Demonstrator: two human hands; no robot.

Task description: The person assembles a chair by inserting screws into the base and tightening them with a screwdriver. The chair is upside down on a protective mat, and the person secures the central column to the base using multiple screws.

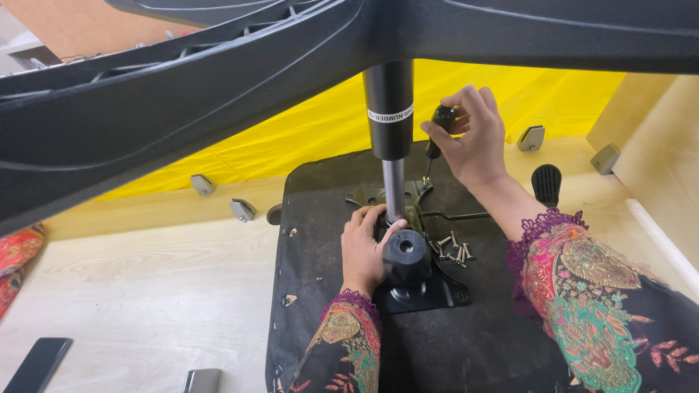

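Right hand [477, 135] pinches the black-handled screwdriver [438, 129], fingers closed round its grip, tip down on the metal mechanism plate [408, 200] just right of the gas-lift column [389, 138]. Left hand [362, 247] wraps the plate's black knob [406, 255] at the column's foot. Loose screws [453, 251] lie right of the column on the dark seat underside [320, 218]. That rests on a pale wood floor [145, 291]; yellow sheeting [306, 138] behind the column, phone [36, 364] far left.

One screwdriver [439, 127], one gas cylinder [389, 116], four grey brackets [203, 184], two phones [36, 364], several loose screws [453, 251].
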